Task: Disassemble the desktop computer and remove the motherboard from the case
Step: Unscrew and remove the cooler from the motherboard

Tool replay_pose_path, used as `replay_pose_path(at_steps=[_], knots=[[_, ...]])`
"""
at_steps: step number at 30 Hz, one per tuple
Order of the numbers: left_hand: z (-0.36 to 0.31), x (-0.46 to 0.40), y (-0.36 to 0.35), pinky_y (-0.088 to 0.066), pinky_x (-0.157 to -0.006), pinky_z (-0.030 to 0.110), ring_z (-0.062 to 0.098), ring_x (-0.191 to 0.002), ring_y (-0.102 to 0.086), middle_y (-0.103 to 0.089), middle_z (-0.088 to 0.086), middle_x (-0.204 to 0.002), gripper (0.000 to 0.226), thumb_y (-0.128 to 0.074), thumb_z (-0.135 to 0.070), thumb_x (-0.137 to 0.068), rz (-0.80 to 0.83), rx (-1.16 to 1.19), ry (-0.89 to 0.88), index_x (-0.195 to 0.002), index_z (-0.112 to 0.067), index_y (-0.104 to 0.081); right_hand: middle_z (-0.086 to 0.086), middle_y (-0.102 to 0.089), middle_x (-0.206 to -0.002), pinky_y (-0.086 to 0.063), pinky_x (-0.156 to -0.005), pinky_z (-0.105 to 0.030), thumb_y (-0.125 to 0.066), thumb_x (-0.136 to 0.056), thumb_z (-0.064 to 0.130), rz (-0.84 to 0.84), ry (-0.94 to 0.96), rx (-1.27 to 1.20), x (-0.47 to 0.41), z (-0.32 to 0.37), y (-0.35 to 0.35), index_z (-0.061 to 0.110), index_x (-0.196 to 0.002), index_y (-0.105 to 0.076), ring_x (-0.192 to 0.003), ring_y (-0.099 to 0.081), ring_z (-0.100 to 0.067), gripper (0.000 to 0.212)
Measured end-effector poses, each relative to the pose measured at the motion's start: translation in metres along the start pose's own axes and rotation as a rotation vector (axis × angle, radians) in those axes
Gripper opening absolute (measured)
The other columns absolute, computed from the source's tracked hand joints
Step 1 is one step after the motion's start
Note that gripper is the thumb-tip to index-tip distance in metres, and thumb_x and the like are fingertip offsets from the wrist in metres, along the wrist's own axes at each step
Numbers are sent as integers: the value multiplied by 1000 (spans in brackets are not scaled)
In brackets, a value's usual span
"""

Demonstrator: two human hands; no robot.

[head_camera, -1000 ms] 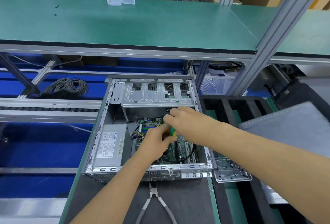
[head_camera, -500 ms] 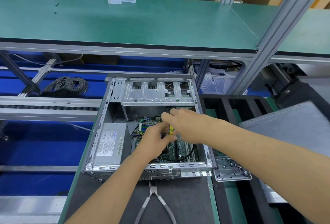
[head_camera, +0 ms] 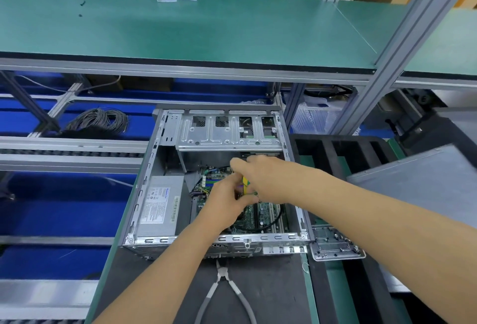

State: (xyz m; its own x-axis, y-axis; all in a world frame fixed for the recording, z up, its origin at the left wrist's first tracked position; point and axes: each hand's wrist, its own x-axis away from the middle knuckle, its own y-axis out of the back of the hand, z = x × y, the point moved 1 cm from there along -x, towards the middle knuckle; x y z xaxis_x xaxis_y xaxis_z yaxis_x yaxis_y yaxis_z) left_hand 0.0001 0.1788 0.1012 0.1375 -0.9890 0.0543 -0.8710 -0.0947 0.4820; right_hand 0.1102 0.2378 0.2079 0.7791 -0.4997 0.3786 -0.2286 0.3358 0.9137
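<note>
The open desktop case (head_camera: 140, 194) lies on its side on the dark mat. Its green motherboard (head_camera: 268, 214) shows on the case floor, partly hidden by both hands. My right hand (head_camera: 265, 181) reaches in from the right and grips a yellow-green tool handle (head_camera: 245, 185). My left hand (head_camera: 227, 203) comes from below, with its curled fingers and thumb closed around the lower part of that tool. The tool's tip is hidden. A grey power supply (head_camera: 160, 207) sits at the left inside the case, and a metal drive cage (head_camera: 229, 131) spans the far end.
Grey-handled cutting pliers (head_camera: 227, 290) lie on the mat in front of the case. A small metal bracket (head_camera: 335, 243), a black foam tray (head_camera: 333, 149) and a grey side panel (head_camera: 423, 181) are on the right. A cable coil (head_camera: 100, 122) lies at the far left.
Both hands stay inside the case over the motherboard. The right hand has shifted slightly, and the yellow-green handle now shows more between the hands.
</note>
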Motion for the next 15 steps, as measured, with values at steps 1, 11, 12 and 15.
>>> replay_pose_path(at_steps=[1,11,12,15], knots=[[2,0,0,-46,-64,26,10,-77,-58,-62,-7,-80,21,-74,-23,-83,26,-31,10,-87,-30,-54,-2,-37,-89,-30,-57,-29,-63,-91,23,11,31,20,0,2,0,21,-108,-31,-75,-45,-20,37],[-8,-2,-17,-37,-47,23,4,-55,-51,-56,-10,-63,40,-86,-33,-68,-183,-36,57,-71,-26,-46,-3,-44,-81,-40,-57,-36,-53,-90,57,-25,-171,-61,-3,-8,6,19,-102,-36,-68,-48,-20,43],[-8,-2,-19,-33,-46,20,3,-53,-48,-54,-10,-61,43,-86,-33,-67,-192,-18,58,-69,-28,-44,-4,-44,-82,-39,-56,-35,-54,-92,53,-14,-164,-61,-4,-9,5,18,-102,-37,-67,-46,-18,40],[-6,-3,-15,-32,-47,19,4,-53,-43,-55,-8,-63,37,-85,-32,-67,-113,3,64,-72,-28,-48,-4,-44,-88,-43,-59,-37,-56,-93,41,53,-112,-103,-3,-12,3,24,-102,-33,-71,-52,-23,30]])
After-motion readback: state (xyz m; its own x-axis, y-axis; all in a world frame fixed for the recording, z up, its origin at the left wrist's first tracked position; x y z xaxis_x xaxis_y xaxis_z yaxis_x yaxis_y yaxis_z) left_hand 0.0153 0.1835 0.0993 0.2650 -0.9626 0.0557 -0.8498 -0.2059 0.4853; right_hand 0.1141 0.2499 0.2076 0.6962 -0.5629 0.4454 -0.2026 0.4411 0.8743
